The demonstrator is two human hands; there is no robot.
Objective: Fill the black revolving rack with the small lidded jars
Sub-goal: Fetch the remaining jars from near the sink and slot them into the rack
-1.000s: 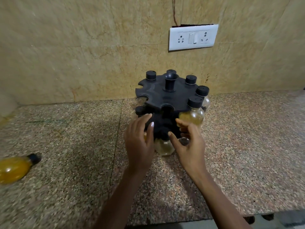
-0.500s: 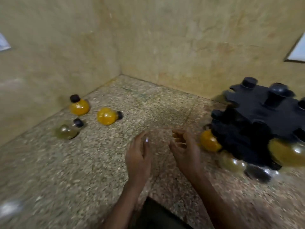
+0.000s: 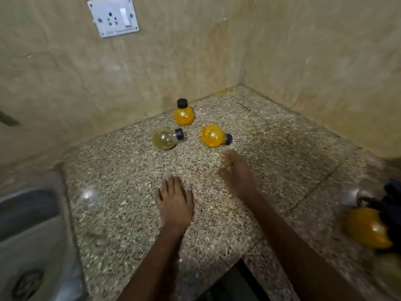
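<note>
Reaching from the head view across a speckled stone counter [image 3: 121, 213] toward three small lidded jars lying loose in the corner. Leading with the right hand [image 3: 237, 172], fingers loosely curled and holding nothing, just short of the nearest jar; trailing with the left hand [image 3: 174, 202], fingers straight and relaxed, empty, hovering low over the stone, contact impossible to tell.

Lying on its side just ahead of the right fingertips: an orange jar [image 3: 211, 135], long axis running left to right, black cap pointing right. Resting further left, also on its side with cap to the right, a pale clear jar [image 3: 165, 138], nearer the left hand's line. Standing upright behind both, close to the wall, a second orange jar [image 3: 183, 114], cap up.

Showing only in part at the right edge, blurred: the black rack [image 3: 392, 200], well apart from the loose jars, with an orange jar [image 3: 366, 227] already seated low in it.

Framing the scene: a wall socket [image 3: 112, 17] above, a steel sink [image 3: 32, 246] at left.

Judging by position, the tipped orange jar is looking likeliest for the right hand, with fingers needing to close across its round belly.
</note>
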